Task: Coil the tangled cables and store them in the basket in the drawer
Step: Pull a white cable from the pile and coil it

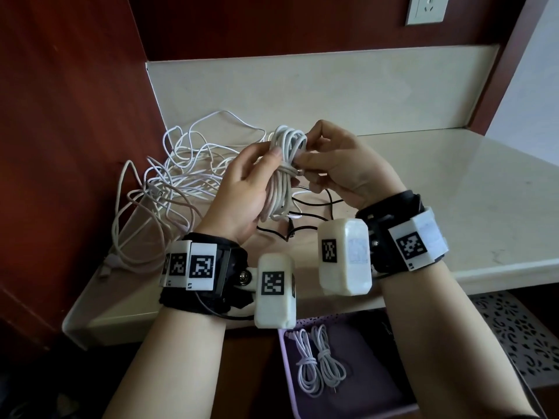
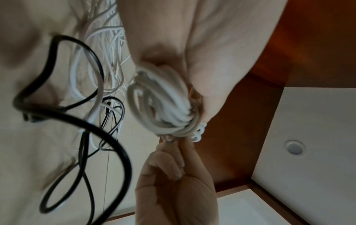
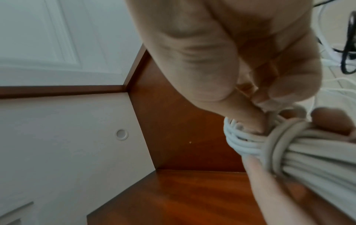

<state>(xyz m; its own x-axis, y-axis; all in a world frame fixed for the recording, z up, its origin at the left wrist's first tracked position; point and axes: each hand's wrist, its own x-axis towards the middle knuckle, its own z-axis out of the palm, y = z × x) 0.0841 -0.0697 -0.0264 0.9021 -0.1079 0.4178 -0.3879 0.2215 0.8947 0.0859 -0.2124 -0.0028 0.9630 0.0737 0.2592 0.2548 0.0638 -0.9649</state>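
A coiled white cable (image 1: 284, 173) (image 2: 159, 106) (image 3: 308, 153) is held upright above the counter, with a few turns wrapped round its middle. My left hand (image 1: 245, 182) grips the coil from the left, thumb across the wrap. My right hand (image 1: 335, 164) pinches the cable's loose end at the wrap. A tangle of white cables (image 1: 178, 176) lies on the counter to the left. A black cable (image 1: 314, 213) (image 2: 73, 118) lies under the hands. The purple basket (image 1: 287, 376) in the open drawer below holds two tied white coils (image 1: 317, 364).
The pale counter (image 1: 453, 201) sits in a red-brown wooden alcove, with a wall (image 1: 69, 116) close on the left. A wall socket (image 1: 426, 7) is at the top right. A patterned white basket (image 1: 523, 334) sits to the right of the purple one.
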